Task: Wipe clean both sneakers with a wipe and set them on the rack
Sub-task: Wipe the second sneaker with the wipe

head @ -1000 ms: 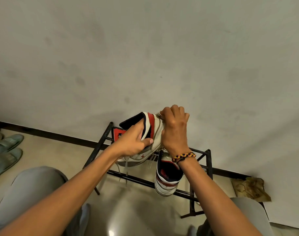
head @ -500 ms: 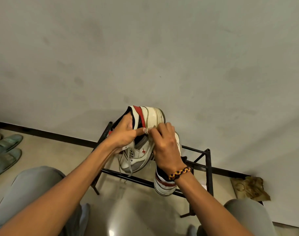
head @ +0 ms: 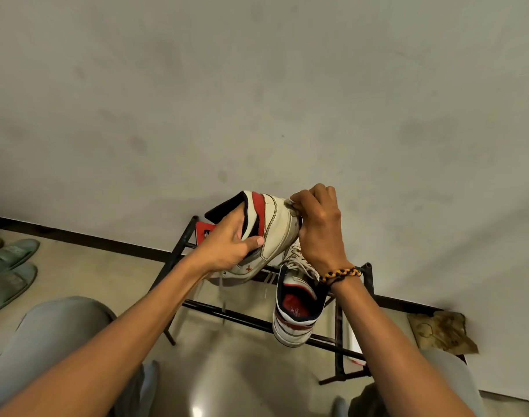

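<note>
My left hand (head: 230, 245) grips a white, red and black high-top sneaker (head: 275, 227) by its collar, holding it up above the black metal rack (head: 227, 316). My right hand (head: 317, 230) pinches a small whitish wipe (head: 289, 202) and presses it against the heel side of that sneaker. The second sneaker (head: 296, 308) sits on the rack's front bar at the right, heel toward me, its red lining showing.
A grey wall rises behind the rack, with a dark skirting strip along the floor. Grey slippers (head: 7, 269) lie on the floor at the far left. A crumpled brown bag (head: 440, 329) lies at the right by the wall. My knees in grey trousers frame the bottom.
My right hand with the wipe has moved up and to the right along the held sneaker's heel. The left hand has turned the sneaker slightly. The sneaker on the rack has stayed put.
</note>
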